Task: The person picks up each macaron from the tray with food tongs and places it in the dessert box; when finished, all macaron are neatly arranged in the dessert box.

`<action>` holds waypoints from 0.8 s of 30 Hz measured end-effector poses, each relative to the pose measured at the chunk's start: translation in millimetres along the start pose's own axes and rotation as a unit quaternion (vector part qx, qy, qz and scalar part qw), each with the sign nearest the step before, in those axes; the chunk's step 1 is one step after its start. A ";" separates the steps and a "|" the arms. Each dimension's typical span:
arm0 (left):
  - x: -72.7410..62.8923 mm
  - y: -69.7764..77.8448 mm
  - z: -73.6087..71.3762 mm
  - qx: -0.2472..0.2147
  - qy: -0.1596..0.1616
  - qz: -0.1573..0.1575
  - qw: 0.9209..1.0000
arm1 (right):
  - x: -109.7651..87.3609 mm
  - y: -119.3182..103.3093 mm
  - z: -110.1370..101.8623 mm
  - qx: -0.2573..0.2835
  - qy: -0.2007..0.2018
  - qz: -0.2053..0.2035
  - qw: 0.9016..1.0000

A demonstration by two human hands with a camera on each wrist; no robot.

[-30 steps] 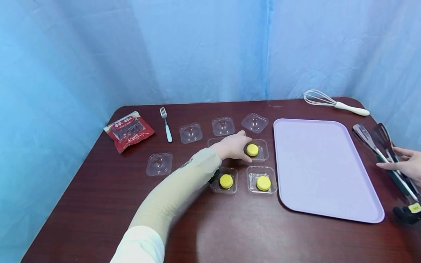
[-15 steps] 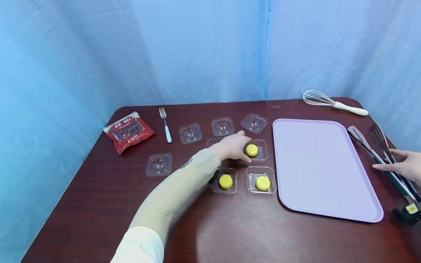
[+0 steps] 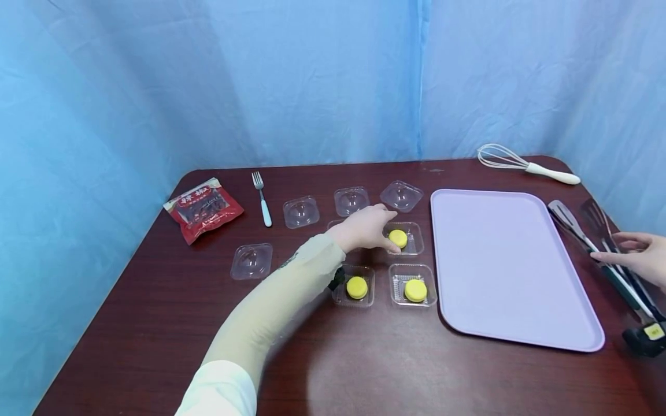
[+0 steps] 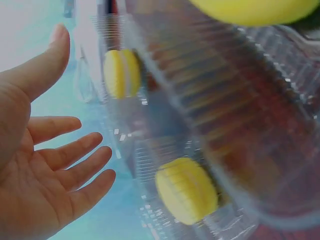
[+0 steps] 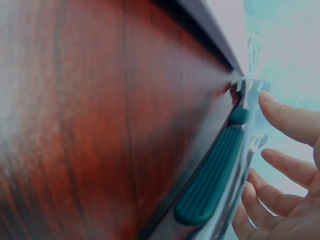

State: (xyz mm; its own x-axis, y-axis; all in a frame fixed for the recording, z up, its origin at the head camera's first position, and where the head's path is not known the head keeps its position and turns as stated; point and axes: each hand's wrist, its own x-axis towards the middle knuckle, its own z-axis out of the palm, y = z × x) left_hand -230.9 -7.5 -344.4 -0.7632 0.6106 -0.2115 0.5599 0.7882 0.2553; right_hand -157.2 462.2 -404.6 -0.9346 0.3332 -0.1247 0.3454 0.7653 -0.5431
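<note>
My left hand (image 3: 364,227) reaches over clear plastic containers in the middle of the table. Its thumb and fingers are spread around a yellow macaron (image 3: 398,238) in the back-right container (image 3: 420,237), and the left wrist view shows the palm holding nothing. Two more macarons, one at front left (image 3: 356,287) and another at front right (image 3: 415,290), sit in containers of their own. At the right edge my right hand (image 3: 640,256) hovers loosely over slotted tongs (image 3: 569,221) with a green ribbed handle (image 5: 212,177). Its fingers are parted beside the tongs in the right wrist view.
A lilac tray (image 3: 512,268) lies between the containers and the tongs. Several clear domed lids (image 3: 300,212) are behind and to the left. A whisk (image 3: 525,164), a fork (image 3: 262,199) and a red food packet (image 3: 204,211) lie toward the back.
The tongs have shifted slightly left toward the tray, and my right hand has moved left too. My left hand has stayed over the back-right macaron, its thumb and fingers shifting slightly.
</note>
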 end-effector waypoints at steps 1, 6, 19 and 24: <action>-1.6 0.3 -2.0 -0.005 0.005 -0.001 1.000 | 4.0 4.5 1.6 -0.003 0.007 -0.010 1.000; -12.6 -0.3 -8.7 -0.017 0.037 0.006 0.999 | 26.2 25.2 11.3 -0.040 0.026 -0.054 0.997; -63.7 -9.6 -8.9 -0.054 0.114 0.010 0.992 | -29.9 -62.9 12.4 -0.085 0.012 -0.161 0.983; -85.2 -18.9 -1.5 -0.054 0.140 0.002 0.989 | -40.0 -77.6 24.9 -0.071 0.012 -0.199 0.977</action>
State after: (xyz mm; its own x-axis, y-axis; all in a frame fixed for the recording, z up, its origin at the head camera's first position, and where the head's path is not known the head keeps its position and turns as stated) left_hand -176.9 -74.5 -329.7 -0.8290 0.5565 0.0555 0.5367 0.7638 0.3586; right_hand -148.7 375.7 -378.2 -0.9956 0.0049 0.0938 -0.0354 0.9052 -0.4236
